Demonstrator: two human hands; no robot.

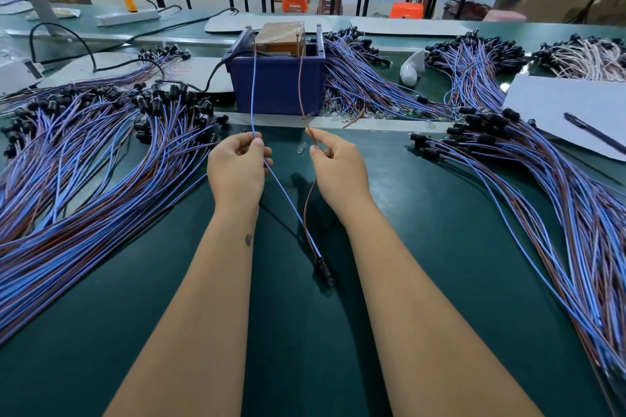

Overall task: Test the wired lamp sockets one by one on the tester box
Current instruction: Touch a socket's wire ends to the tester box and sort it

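Observation:
One wired lamp socket (324, 269) lies black on the green mat between my forearms. Its blue wire (252, 95) runs up through my left hand (237, 164), which pinches it, and on to the tester box (276, 83), a dark blue bin holding a brown block (280, 37). Its brown wire (300, 88) passes through the pinch of my right hand (338, 162) and reaches up to the box top. Both wire ends meet upright contacts on the box.
Big piles of blue-and-brown wired sockets lie left (84, 159), right (542, 186) and behind the box (366, 78). A small glass bulb (301, 147) rests between my hands. White paper with a pen (589, 132) sits at the right; a power strip (127, 17) lies far left.

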